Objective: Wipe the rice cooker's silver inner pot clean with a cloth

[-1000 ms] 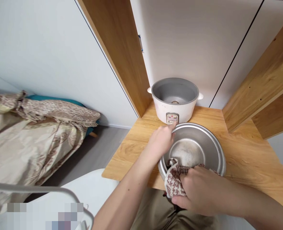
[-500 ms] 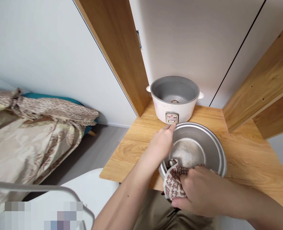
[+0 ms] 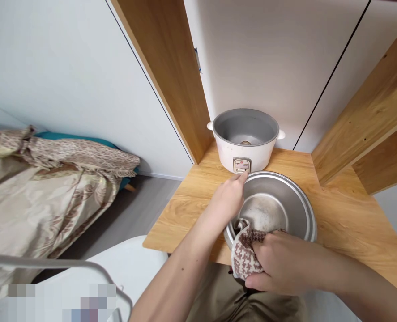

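Observation:
A round metal pot or lid lies with its hollow side up near the table's front edge. My left hand grips its far left rim, the index finger stretched along it close to the cooker's front panel. Bunched in my right hand is a brown and white patterned cloth, pressed over the near rim. Behind stands a white rice cooker body, open at the top, with a grey inside and a small switch panel.
The wooden table meets a wooden post at the left and slanted boards at the right. A white chair is at the lower left. Beyond it is a bed or sofa with patterned covers.
The view has shifted slightly. My right hand and the cloth have moved a little up and to the right. My left hand stays at the rim.

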The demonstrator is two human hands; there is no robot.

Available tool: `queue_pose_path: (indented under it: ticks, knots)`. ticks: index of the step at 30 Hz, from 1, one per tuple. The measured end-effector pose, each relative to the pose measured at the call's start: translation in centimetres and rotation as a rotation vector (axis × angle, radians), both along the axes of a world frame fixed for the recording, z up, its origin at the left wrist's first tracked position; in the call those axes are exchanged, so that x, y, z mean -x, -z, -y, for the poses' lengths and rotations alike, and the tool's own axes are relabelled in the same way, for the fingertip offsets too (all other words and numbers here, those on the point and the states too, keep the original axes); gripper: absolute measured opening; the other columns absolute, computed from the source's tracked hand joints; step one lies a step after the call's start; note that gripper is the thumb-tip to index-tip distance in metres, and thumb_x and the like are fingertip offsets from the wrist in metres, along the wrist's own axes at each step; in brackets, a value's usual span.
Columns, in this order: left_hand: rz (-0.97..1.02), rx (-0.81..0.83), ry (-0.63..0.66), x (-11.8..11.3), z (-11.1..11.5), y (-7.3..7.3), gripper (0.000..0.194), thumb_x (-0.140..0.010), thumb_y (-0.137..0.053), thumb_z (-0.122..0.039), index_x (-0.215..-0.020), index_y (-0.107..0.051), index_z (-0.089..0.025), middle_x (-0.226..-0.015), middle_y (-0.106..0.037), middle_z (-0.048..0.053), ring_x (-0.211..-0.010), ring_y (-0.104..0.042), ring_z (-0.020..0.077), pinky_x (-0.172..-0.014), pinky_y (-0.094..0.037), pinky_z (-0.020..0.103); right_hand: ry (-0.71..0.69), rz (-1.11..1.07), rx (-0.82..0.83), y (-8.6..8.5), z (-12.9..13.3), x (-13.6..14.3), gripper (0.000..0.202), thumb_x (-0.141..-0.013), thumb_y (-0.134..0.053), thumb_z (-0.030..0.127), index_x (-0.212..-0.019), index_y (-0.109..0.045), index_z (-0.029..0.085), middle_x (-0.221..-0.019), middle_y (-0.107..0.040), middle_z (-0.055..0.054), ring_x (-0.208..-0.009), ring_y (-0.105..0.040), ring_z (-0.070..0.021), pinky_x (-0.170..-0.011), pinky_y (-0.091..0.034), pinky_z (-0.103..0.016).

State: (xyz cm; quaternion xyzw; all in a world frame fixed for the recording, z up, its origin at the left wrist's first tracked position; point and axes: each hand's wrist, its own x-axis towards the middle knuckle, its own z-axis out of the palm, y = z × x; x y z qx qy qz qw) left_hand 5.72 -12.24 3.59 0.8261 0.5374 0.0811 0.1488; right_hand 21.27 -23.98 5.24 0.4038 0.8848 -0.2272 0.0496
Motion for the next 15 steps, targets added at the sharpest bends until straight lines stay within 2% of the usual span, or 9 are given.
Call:
queue_pose_path:
  ticks: [6, 12, 15]
  knots:
    - [0.019, -0.007, 0.008, 0.02, -0.02, 0.11, 0.062, -0.095, -0.049, 0.0, -0.155, -0.051, -0.017, -0.141, -0.07, 0.019, -0.124, -0.072, 0.0312, -0.101, -0.057, 0.039, -0.049, 0.156, -0.131, 0.45, 0.53, 0.21, 0.054, -0.104, -0.055, 0.064, -0.088, -0.073, 0.015, -0.071, -0.075, -0.011, -0.064, -0.071, -0.0287, -0.061, -0.044, -0.036]
    - [0.033, 0.001, -0.013, 0.11, 0.01, 0.17, 0.062, -0.096, -0.049, -0.001, -0.155, -0.052, -0.017, -0.136, -0.073, 0.02, -0.126, -0.071, 0.0308, -0.105, -0.056, 0.039, -0.003, 0.008, -0.024, -0.04, 0.26, -0.14, 0.042, -0.1, -0.064, 0.058, -0.101, -0.074, 0.017, -0.086, -0.08, -0.009, -0.074, -0.074, -0.0269, -0.067, -0.047, -0.034]
    - [0.04, -0.002, -0.01, 0.1, 0.03, 0.15, 0.062, -0.096, -0.049, 0.0, -0.155, -0.053, -0.019, -0.136, -0.073, 0.019, -0.127, -0.071, 0.0302, -0.106, -0.056, 0.039, -0.029, 0.049, -0.043, 0.04, 0.3, -0.08, 0.048, -0.101, -0.061, 0.061, -0.092, -0.074, 0.016, -0.082, -0.078, -0.011, -0.073, -0.074, -0.0283, -0.067, -0.047, -0.035]
